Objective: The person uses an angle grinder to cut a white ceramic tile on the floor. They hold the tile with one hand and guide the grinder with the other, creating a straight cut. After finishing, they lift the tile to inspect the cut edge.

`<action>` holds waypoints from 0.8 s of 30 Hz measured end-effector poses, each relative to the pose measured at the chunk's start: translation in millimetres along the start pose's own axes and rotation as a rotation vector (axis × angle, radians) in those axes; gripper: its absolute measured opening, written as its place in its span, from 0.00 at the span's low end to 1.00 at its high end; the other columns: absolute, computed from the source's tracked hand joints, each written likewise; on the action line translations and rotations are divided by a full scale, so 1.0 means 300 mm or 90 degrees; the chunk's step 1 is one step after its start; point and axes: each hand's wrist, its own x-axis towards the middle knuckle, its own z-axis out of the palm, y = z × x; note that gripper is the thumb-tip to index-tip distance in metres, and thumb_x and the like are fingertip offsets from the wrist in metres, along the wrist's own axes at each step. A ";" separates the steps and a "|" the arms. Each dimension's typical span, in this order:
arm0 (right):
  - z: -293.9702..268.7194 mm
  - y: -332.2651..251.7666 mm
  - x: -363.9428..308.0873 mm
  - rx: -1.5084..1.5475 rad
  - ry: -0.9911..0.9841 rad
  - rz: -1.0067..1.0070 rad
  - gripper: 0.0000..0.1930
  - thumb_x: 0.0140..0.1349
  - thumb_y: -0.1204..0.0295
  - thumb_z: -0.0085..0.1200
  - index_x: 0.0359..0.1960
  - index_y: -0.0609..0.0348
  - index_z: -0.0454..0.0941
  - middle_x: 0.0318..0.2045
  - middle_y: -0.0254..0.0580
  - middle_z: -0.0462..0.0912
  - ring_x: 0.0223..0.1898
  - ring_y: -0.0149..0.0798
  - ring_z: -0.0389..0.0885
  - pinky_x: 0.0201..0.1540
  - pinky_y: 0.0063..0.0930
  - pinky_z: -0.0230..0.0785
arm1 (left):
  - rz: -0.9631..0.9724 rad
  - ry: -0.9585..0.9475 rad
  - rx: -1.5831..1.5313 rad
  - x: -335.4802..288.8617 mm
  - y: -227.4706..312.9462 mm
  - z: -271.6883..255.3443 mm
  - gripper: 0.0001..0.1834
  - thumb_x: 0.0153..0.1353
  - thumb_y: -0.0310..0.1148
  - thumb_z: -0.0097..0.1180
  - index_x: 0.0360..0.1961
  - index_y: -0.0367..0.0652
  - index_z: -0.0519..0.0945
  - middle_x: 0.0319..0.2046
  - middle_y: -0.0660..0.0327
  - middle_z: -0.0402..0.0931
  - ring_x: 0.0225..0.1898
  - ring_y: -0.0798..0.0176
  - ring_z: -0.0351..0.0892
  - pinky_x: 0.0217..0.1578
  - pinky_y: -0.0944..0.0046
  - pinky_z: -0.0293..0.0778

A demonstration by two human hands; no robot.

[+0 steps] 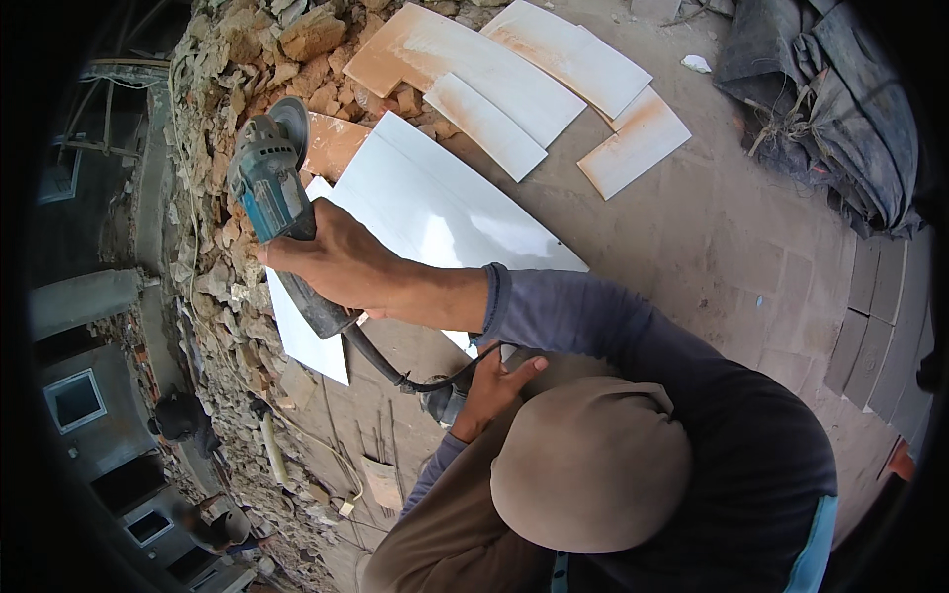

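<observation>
My right hand (341, 259) is wrapped round the body of a teal and black angle grinder (272, 188). Its grey disc (291, 127) points to the far side, over rubble beside a large white tile (435, 198) with a faint line along it. From the grinder's rear, a black cord (371, 356) runs toward my left hand (486, 395). That hand is low beside the brown cloth at my leg, thumb stretched apart from the fingers; some fingertips are hidden near a small pale thing. A narrower white piece (306, 331) lies under the grinder.
Several cut white and orange-stained tiles (554, 69) lie at the far side. Broken brick rubble (227, 287) runs down the left. Thin rods (381, 445) lie nearer me. Dark sheeting (830, 109) is bunched at far right, above stacked grey blocks (870, 287). Other people (188, 420) are at lower left.
</observation>
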 end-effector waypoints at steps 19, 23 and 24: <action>-0.423 -0.082 0.172 -0.569 0.131 -0.179 0.43 0.59 0.50 0.65 0.59 0.81 0.65 0.45 0.71 0.82 0.46 0.61 0.87 0.51 0.47 0.80 | -0.313 0.233 0.329 -0.495 0.410 -0.670 0.28 0.79 0.50 0.49 0.45 0.30 0.82 0.20 0.55 0.81 0.20 0.61 0.85 0.18 0.64 0.75; -0.468 0.079 0.109 -0.678 0.090 -0.049 0.34 0.61 0.52 0.67 0.51 0.72 0.68 0.46 0.66 0.82 0.48 0.63 0.86 0.50 0.54 0.78 | -0.229 -0.050 0.352 -0.315 0.198 -0.598 0.33 0.75 0.56 0.57 0.70 0.43 0.76 0.59 0.47 0.83 0.63 0.52 0.82 0.59 0.53 0.80; -0.469 0.136 0.109 -0.681 0.094 -0.032 0.33 0.61 0.53 0.67 0.51 0.71 0.69 0.47 0.66 0.82 0.46 0.63 0.86 0.49 0.53 0.79 | -0.181 0.062 0.295 -0.207 0.120 -0.573 0.36 0.77 0.58 0.53 0.72 0.41 0.74 0.64 0.48 0.80 0.66 0.50 0.79 0.64 0.50 0.74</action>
